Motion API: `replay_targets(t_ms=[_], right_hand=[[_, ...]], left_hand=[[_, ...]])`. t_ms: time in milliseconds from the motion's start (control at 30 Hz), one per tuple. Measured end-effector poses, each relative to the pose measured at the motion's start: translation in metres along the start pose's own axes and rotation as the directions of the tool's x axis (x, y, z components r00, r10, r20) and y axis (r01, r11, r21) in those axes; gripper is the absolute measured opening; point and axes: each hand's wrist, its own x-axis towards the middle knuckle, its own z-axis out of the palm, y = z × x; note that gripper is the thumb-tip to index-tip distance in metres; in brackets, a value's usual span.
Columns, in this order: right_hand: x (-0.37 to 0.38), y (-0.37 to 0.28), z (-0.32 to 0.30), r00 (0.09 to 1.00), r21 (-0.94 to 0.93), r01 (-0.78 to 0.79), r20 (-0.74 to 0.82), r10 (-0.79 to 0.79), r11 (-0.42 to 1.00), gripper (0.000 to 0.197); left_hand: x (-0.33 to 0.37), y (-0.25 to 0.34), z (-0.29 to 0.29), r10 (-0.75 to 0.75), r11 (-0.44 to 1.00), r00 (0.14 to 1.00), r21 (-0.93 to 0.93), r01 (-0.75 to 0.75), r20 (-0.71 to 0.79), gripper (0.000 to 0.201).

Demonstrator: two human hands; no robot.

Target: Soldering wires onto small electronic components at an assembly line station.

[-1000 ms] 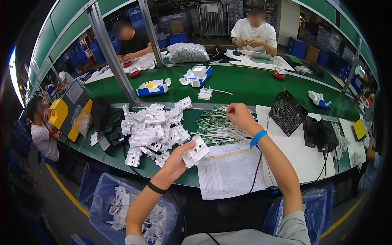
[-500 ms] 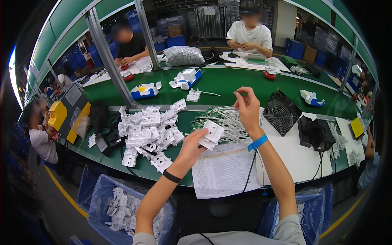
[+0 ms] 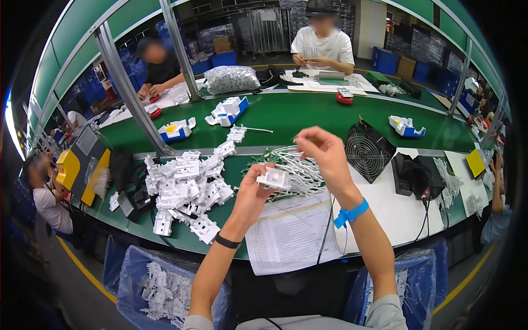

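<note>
My left hand grips a white plastic housing, tilted so that its hollow side and edge show. To the right and a little higher, my right hand is closed in a pinch. A small piece sits at its fingertips, too small to make out. Beneath and behind both hands lies a bundle of white wires with small green boards at its left end. To the left of my left hand rises a heap of similar white housings. A printed sheet lies below the hands.
A black fan and black device stand right. Blue-and-white assemblies sit on the green belt. A yellow-grey machine stands left. Lined bins flank me below. Co-workers sit opposite.
The white housing has been tipped from face-on to a flatter, edge-on angle. My right hand has come lower, its fingertips nearer the housing. The whole view has shifted slightly.
</note>
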Motion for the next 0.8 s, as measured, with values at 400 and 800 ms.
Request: replay_targets(t_ms=[400, 800], right_hand=[[-0.04, -0.01, 0.012, 0.874, -0.453, 0.426, 0.429, -0.227, 0.783, 0.009], [-0.044, -0.01, 0.001, 0.91, -0.56, 0.371, 0.377, -0.171, 0.741, 0.012]], left_hand=[[-0.016, 0.009, 0.02, -0.526, 0.613, 0.656, -0.293, 0.734, 0.541, 0.051], [-0.017, -0.003, 0.028, -0.618, 0.609, 0.601, -0.175, 0.773, 0.506, 0.052]])
